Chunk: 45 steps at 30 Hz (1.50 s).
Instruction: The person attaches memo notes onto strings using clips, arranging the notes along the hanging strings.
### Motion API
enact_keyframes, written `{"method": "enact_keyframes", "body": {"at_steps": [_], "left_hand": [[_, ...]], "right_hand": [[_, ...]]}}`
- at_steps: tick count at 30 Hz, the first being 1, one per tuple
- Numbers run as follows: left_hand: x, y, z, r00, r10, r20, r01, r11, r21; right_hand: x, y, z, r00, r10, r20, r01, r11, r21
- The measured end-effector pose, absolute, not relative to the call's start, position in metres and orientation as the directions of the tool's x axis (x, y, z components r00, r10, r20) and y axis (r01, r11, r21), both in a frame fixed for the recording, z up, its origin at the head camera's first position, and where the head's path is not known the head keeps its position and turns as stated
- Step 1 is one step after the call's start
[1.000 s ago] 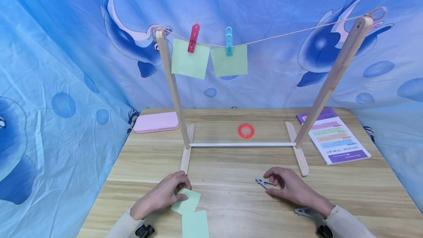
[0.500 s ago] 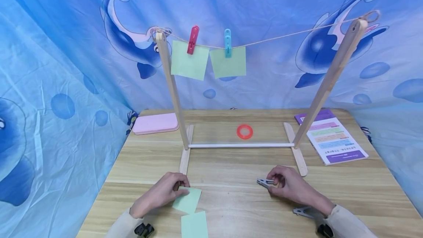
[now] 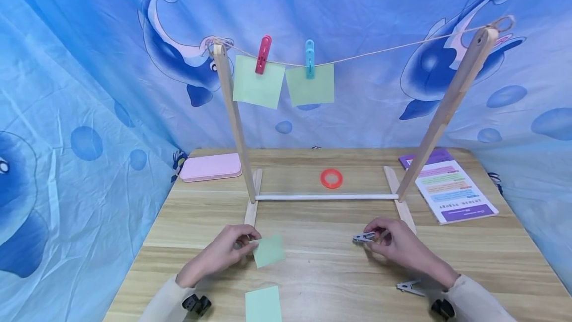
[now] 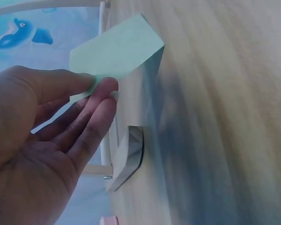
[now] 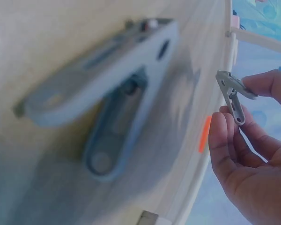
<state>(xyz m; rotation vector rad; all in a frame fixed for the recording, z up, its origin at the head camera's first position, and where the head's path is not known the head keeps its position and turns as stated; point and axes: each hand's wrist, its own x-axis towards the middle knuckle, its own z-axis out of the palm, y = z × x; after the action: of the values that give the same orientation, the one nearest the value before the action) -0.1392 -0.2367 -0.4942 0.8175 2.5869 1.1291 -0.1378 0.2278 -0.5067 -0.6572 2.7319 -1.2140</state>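
My left hand (image 3: 225,250) pinches a pale green paper square (image 3: 269,251) by its edge between thumb and fingers. In the left wrist view the paper (image 4: 117,49) slants up off the table. A grey clothespin (image 3: 364,237) is held by its handles in my right hand (image 3: 399,245); the right wrist view shows the clothespin (image 5: 232,91) between thumb and fingertips. Another green paper (image 3: 263,304) lies flat at the front of the table. Beside my right wrist lies a second grey clothespin (image 3: 410,287). Two green papers hang from the string, under a red clothespin (image 3: 263,54) and a blue clothespin (image 3: 310,59).
A wooden frame's left post (image 3: 233,118) and right post (image 3: 449,108) carry the string (image 3: 380,51), with a white rod (image 3: 326,197) low between them. Behind lie a pink case (image 3: 211,167), an orange-red ring (image 3: 331,179) and a booklet (image 3: 456,188).
My left hand has raised the green paper off the table and moved it slightly away from me. My right hand has taken the grey clothespin up and a little forward.
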Motion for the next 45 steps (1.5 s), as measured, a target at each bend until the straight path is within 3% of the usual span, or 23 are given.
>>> {"method": "enact_keyframes", "body": {"at_steps": [13, 19, 33, 45], "left_hand": [[-0.149, -0.214, -0.486, -0.855, 0.505, 0.118, 0.415, 0.527, 0.742], [-0.155, -0.201, -0.487, -0.866, 0.480, 0.138, 0.392, 0.482, 0.783], [-0.169, -0.171, -0.491, -0.905, 0.345, 0.248, 0.355, 0.295, 0.887], [-0.183, -0.144, -0.475, -0.936, 0.280, 0.214, 0.265, 0.160, 0.951]], "right_hand": [[-0.149, 0.235, -0.483, -0.907, -0.351, 0.234, -0.396, 0.515, -0.761], [-0.156, 0.237, -0.471, -0.908, -0.349, 0.234, -0.378, 0.436, -0.817], [-0.163, 0.237, -0.440, -0.910, -0.319, 0.264, -0.398, 0.503, -0.767], [-0.176, 0.233, -0.404, -0.887, -0.306, 0.346, -0.459, 0.502, -0.733]]}}
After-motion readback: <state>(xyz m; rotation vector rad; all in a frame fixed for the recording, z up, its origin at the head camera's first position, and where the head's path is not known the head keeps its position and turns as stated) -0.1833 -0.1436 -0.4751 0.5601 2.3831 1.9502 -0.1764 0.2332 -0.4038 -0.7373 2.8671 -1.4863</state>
